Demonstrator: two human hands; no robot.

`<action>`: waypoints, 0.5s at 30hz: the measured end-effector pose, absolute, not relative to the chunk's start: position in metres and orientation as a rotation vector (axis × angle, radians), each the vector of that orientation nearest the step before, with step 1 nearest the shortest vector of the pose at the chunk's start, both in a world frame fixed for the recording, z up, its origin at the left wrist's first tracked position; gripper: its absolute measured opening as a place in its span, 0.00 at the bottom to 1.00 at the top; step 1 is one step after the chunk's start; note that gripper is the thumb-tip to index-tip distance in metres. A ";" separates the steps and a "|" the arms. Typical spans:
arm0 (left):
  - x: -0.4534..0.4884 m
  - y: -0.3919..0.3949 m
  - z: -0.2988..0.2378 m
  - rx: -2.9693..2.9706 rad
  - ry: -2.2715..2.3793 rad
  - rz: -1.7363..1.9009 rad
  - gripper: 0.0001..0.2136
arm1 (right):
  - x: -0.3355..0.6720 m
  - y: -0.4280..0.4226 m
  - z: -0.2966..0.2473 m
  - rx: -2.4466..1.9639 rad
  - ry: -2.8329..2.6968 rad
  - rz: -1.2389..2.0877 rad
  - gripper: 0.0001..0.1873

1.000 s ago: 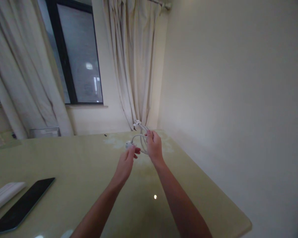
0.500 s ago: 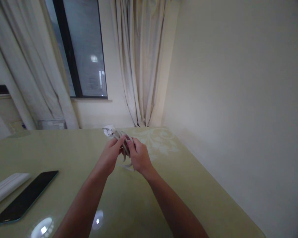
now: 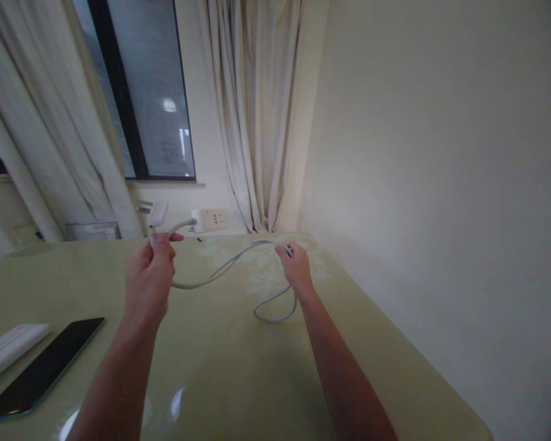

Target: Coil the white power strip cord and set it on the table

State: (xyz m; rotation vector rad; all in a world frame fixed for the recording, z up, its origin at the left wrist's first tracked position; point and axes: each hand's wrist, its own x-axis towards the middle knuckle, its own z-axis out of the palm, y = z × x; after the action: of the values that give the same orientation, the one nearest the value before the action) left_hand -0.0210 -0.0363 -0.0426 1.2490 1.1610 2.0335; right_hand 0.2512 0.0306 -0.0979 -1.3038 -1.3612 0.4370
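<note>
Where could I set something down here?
The table is bare between left forearm and right forearm, nearer than the cable; right of the right forearm, to the table's edge; and between the black slab and left curtain. Crowded: near left, where a white bar lies beside the slab, and along the cable from left hand to right hand.

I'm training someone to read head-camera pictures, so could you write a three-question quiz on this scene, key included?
1. True or false: the right hand grips the pale cord.
2. Which is nearer the black flat device: A, the left hand; or B, the right hand?
3. Fill in: the white block at the cord's end has ____ in its face.
Key: 1 true; 2 A; 3 socket holes.
</note>
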 end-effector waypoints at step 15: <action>0.002 -0.059 -0.023 1.081 0.684 1.728 0.10 | 0.217 -0.019 -0.061 -1.108 -1.712 0.230 0.11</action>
State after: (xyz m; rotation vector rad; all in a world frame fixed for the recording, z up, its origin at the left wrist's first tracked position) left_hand 0.0023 -0.0588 -0.0226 1.0805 0.6842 1.7282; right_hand 0.2166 -0.0186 -0.0609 -1.1075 -1.7124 0.2297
